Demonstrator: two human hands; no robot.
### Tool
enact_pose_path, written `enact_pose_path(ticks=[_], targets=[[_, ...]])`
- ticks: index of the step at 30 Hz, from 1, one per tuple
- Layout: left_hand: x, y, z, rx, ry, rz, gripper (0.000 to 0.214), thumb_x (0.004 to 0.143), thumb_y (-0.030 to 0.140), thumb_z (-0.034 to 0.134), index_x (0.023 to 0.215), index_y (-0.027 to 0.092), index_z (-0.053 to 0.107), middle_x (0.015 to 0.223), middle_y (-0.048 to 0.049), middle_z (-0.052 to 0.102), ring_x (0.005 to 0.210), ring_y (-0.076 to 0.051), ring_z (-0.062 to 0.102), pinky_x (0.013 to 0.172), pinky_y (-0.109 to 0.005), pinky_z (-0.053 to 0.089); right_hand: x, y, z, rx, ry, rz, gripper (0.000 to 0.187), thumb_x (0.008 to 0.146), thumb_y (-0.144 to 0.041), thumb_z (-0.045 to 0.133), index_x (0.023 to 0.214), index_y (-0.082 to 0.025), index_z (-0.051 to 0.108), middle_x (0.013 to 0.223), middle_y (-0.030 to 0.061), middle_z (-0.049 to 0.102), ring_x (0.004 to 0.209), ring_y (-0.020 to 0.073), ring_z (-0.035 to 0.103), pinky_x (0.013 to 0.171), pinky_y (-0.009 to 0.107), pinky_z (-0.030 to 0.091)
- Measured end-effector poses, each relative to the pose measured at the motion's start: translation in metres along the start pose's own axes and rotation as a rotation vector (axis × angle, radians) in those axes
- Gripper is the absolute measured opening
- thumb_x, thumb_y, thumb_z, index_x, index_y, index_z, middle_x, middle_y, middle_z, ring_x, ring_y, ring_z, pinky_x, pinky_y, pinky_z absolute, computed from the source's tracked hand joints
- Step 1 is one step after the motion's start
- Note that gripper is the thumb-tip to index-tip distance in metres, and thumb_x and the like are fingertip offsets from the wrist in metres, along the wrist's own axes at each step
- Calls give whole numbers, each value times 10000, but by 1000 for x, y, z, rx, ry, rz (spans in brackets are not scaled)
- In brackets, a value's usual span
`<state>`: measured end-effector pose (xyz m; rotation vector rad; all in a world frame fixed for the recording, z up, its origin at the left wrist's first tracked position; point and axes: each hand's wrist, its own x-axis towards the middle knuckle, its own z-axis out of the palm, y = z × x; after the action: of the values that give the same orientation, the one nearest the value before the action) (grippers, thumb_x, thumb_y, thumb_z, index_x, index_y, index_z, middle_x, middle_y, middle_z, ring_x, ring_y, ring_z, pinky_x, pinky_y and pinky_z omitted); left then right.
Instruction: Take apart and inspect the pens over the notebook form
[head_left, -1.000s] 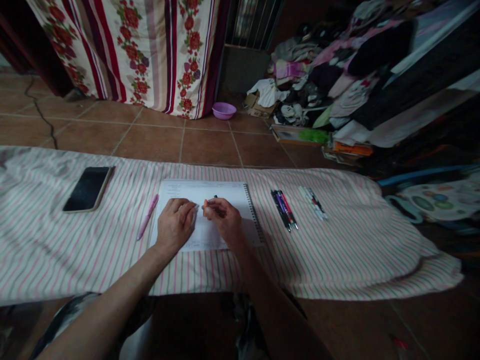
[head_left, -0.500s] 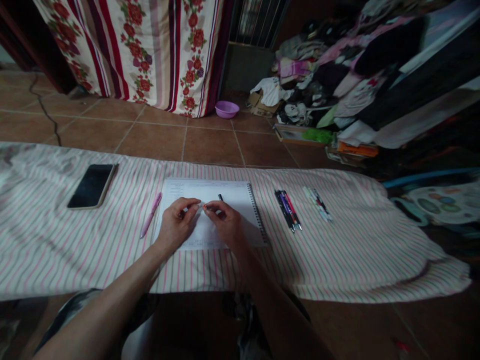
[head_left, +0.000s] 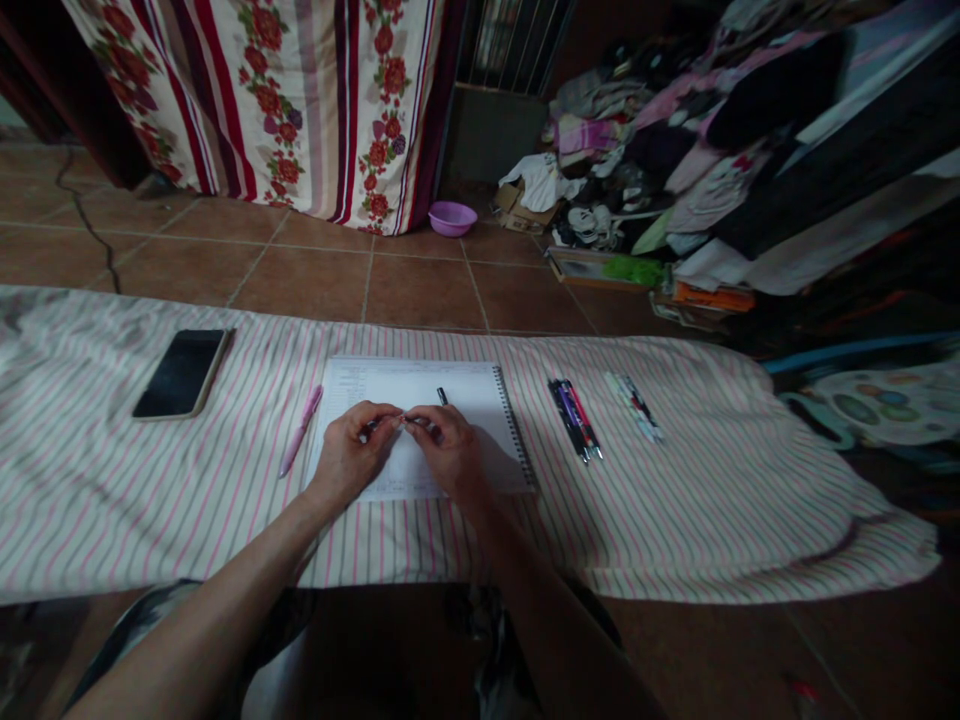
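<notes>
As left hand (head_left: 351, 455), right hand (head_left: 450, 452) pinch pen (head_left: 441, 396), notebook (head_left: 409, 380) frames them.

The cloth (head_left: 675, 480) is white with pink and grey stripes, the pen (head_left: 300, 431) pink, the notebook (head_left: 465, 385) white, the phone (head_left: 180, 372) black, the bowl (head_left: 452, 217) purple, the curtain (head_left: 300, 100) red-flowered and striped.

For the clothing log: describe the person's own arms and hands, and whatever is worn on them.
The left forearm and the right forearm are bare as far as the picture's edge; no sleeve shows. The left hand and the right hand are bare too: no gloves, and no watch, bracelet or ring can be made out, though the light is dim.
</notes>
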<state>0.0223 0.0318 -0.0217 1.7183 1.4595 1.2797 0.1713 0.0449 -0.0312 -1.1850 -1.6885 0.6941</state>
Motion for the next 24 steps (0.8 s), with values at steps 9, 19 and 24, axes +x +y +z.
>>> enact_pose_path(ticks=[9, 19, 24], targets=[[-1, 0, -1, -4, -25, -47, 149, 806, 289, 545, 819, 192, 656, 779, -24, 672, 727, -146, 613, 650, -250, 476, -2, 4, 2, -160, -3, -75, 105, 802, -213, 612, 878, -255, 670, 801, 1, 679, 742, 149, 622, 663, 265, 511], [1, 6, -3, -58, -8, -179, 143, 773, 311, 575, 789, 185, 641, 781, -26, 673, 678, -143, 593, 639, -248, 467, 0, 2, 1, -183, -22, -149, 140, 830, -233, 582, 949, -244, 654, 861, 21, 707, 823, 168, 652, 761, 312, 518], [2, 4, -3, -127, -18, -256, 184, 765, 345, 583, 808, 176, 640, 766, -31, 665, 630, -138, 573, 600, -249, 454, -1, 2, 0, -157, -21, -85, 176, 816, -228, 597, 989, -235, 630, 852, 17, 712, 815, 166, 664, 759, 307, 528]])
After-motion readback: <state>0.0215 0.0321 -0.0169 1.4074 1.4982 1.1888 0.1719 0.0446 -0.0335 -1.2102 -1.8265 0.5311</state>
